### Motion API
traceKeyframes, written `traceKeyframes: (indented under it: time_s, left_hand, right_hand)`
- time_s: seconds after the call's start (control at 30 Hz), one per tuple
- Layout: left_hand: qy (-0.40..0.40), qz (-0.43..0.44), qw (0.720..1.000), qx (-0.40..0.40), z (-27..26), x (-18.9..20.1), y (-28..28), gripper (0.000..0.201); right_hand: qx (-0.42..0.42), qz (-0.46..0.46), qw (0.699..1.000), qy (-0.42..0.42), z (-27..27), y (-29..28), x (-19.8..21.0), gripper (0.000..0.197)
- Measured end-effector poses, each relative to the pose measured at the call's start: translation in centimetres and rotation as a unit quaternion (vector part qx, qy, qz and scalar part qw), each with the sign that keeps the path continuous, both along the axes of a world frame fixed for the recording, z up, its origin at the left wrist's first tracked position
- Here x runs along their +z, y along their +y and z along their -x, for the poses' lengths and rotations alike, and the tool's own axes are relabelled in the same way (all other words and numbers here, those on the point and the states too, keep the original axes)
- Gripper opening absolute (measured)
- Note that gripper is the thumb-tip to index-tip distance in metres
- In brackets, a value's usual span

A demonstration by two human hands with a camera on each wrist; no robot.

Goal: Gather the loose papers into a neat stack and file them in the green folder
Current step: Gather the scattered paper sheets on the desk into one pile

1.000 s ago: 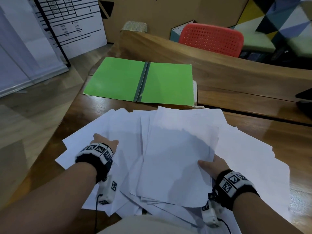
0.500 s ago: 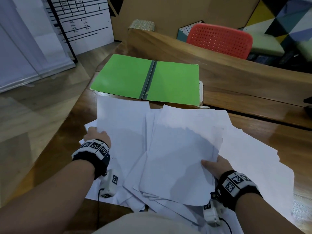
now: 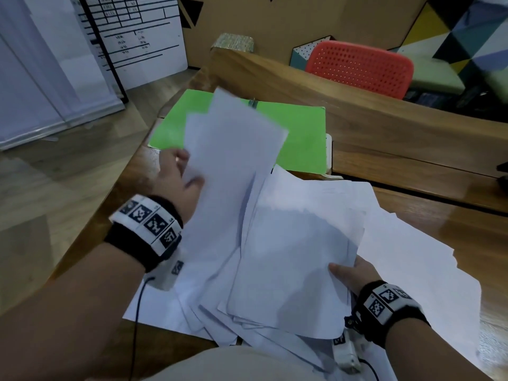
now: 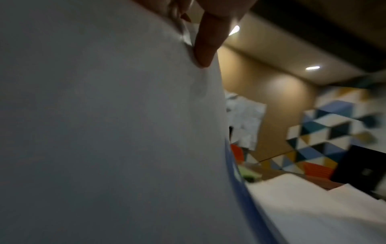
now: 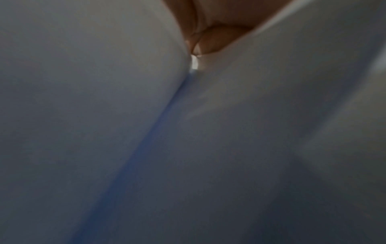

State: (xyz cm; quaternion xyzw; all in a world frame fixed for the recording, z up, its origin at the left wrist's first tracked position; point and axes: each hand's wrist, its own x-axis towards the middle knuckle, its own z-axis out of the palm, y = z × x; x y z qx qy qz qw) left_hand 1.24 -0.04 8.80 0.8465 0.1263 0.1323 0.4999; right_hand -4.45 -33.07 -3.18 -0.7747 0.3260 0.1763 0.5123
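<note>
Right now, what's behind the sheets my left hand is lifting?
The open green folder lies behind the lifted sheets held by the left hand. Its far-left corner and right half show; most of its spine and middle are covered.

Red chair [image 3: 360, 68] behind wooden desk [image 3: 412, 138]; whiteboard [image 3: 132, 31] — left.

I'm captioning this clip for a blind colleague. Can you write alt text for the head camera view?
The left hand lifts a few white sheets off a desk, while the right hand grips the edge of a loose pile of papers. Behind them, an open green folder lies flat on the wooden desk.
</note>
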Motion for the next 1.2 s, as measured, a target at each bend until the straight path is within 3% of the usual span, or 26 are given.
traceKeyframes:
  time_s: [0.07,0.17,0.23,0.3,0.37,0.47,0.57,0.6,0.7,0.73,0.8,0.87,0.97,1.13,1.2]
  left_hand:
    - [-0.080,-0.014,0.996,-0.041,-0.1,3.9,-0.5,0.041]
    - [-0.229,0.036,0.973,-0.016,0.1,9.8,-1.2,0.042]
    - [-0.265,0.072,0.959,0.065,-0.8,11.2,-1.4,0.035]
    - [-0.247,0.095,0.956,0.126,-1.7,10.5,-1.9,0.037]
    - [-0.174,0.065,0.979,0.079,-2.7,8.4,-2.5,0.053]
    - [-0.001,0.075,0.997,-0.027,-2.6,3.0,-4.3,0.056]
    - [0.138,0.062,0.988,-0.031,-1.2,-3.2,-6.2,0.058]
    - [0.183,0.063,0.980,-0.042,-0.8,-4.8,-6.6,0.057]
    - [0.287,-0.017,0.948,-0.137,0.4,-7.3,-7.1,0.058]
    - [0.308,-0.063,0.932,-0.182,0.7,-7.7,-6.9,0.058]
    - [0.318,-0.160,0.913,-0.197,1.0,-8.1,-5.6,0.066]
    - [0.361,-0.240,0.896,-0.095,0.8,-8.5,-3.3,0.081]
    - [0.455,-0.229,0.859,0.046,0.7,-9.2,0.6,0.089]
    - [0.484,-0.241,0.841,0.015,-0.5,-9.7,2.5,0.075]
    - [0.507,-0.272,0.818,-0.023,-0.6,-9.3,2.4,0.062]
  right_hand:
    - [0.007,0.012,1.000,0.004,-0.2,0.0,-0.2,0.042]
    - [0.028,0.028,0.999,0.007,-0.3,-0.1,0.0,0.043]
    - [0.044,0.034,0.998,0.016,-0.2,-0.1,0.2,0.032]
    - [0.053,0.037,0.998,0.019,-0.2,-0.1,0.0,0.029]
    - [0.012,-0.001,0.999,0.030,-0.3,0.1,0.3,0.043]
    - [-0.084,-0.113,0.990,0.025,-0.6,-0.5,-0.3,0.060]
    - [-0.118,-0.183,0.975,0.048,-0.4,-0.2,0.4,0.127]
    - [-0.097,-0.167,0.980,0.037,-0.3,0.0,0.5,0.124]
    - [-0.017,-0.051,0.998,-0.015,0.2,0.7,1.0,0.052]
    - [-0.016,-0.034,0.999,-0.023,0.3,0.5,0.7,0.044]
    - [-0.002,-0.024,0.999,-0.026,0.5,0.5,0.3,0.043]
    - [0.005,-0.020,0.999,-0.027,0.6,0.5,0.1,0.043]
    - [0.009,-0.029,0.999,-0.028,0.4,0.3,-0.5,0.045]
    - [0.003,-0.029,0.999,-0.025,0.2,0.2,-0.6,0.042]
    - [0.003,-0.033,0.999,-0.025,0.2,0.3,-0.6,0.043]
